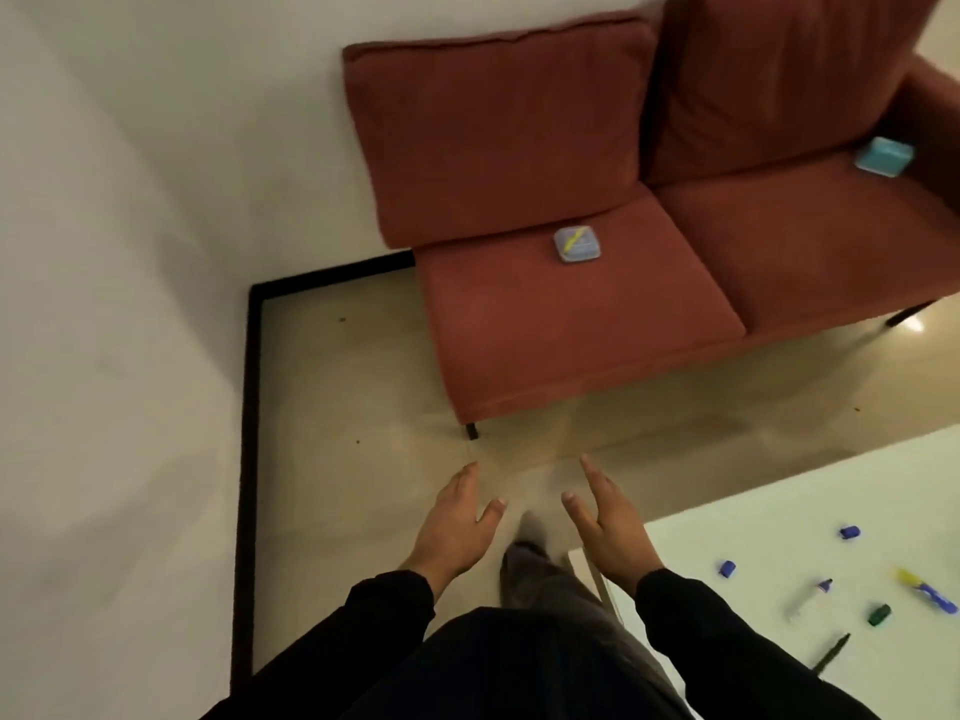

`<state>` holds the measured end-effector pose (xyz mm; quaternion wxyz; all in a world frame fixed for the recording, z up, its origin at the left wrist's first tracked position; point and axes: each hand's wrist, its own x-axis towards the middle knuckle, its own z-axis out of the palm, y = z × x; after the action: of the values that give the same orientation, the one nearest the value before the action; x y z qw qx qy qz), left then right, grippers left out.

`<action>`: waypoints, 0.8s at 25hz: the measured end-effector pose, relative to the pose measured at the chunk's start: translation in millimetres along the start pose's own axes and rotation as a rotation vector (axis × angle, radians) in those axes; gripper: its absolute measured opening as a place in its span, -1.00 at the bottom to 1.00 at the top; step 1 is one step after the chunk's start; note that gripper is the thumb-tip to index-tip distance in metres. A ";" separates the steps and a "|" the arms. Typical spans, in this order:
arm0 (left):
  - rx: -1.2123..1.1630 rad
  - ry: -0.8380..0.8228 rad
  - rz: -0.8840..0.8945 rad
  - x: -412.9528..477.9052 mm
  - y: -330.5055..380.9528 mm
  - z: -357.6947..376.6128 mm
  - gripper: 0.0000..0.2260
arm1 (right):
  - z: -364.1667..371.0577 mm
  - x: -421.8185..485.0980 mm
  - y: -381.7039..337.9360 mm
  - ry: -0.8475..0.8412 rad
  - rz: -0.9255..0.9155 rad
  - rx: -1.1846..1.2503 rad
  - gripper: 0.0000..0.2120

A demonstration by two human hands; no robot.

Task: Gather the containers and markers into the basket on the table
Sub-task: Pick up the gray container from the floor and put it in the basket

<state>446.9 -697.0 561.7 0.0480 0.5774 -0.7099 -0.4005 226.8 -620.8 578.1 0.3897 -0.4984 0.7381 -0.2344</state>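
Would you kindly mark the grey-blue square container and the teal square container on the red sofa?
Grey-blue square container (pixel 582 247), head view: on its lid.
Teal square container (pixel 884 156), head view: on its top face.

The one head-worn camera looks forward and steeply down past the person's own body, with the left hand (pixel 453 527) and right hand (pixel 609 535) close below the lens. It faces the floor (pixel 337 407) and a red sofa (pixel 571 335) a little farther off. A corner of the white table (pixel 779 511) enters near the lower right. The wide lens bends the wall (pixel 130 252), and the edges look somewhat blurred.
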 end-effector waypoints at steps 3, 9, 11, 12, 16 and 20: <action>0.041 -0.045 0.038 89.7 21.6 -20.2 -0.35 | -25.0 77.7 -0.2 0.042 0.045 0.097 -0.29; 0.035 -0.108 0.013 234.4 68.6 -64.2 -0.34 | -106.4 220.2 -16.8 0.032 0.136 0.197 -0.33; 0.029 -0.117 -0.009 285.8 84.2 -73.6 -0.34 | -128.9 266.5 -22.0 0.018 0.165 0.176 -0.34; 0.030 -0.134 -0.022 315.2 88.9 -76.0 -0.34 | -137.8 293.5 -21.3 0.008 0.180 0.172 -0.33; 0.042 -0.204 -0.049 435.5 109.4 -83.3 -0.36 | -163.8 400.6 -21.3 0.011 0.235 0.121 -0.34; 0.084 -0.239 -0.040 571.7 144.3 -96.9 -0.39 | -186.0 522.8 -24.5 -0.025 0.318 0.056 -0.34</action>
<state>197.7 -1235.5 491.7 -0.0691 0.5412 -0.7149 -0.4373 -14.4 -1118.5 526.6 0.4449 -0.3671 0.7959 -0.1840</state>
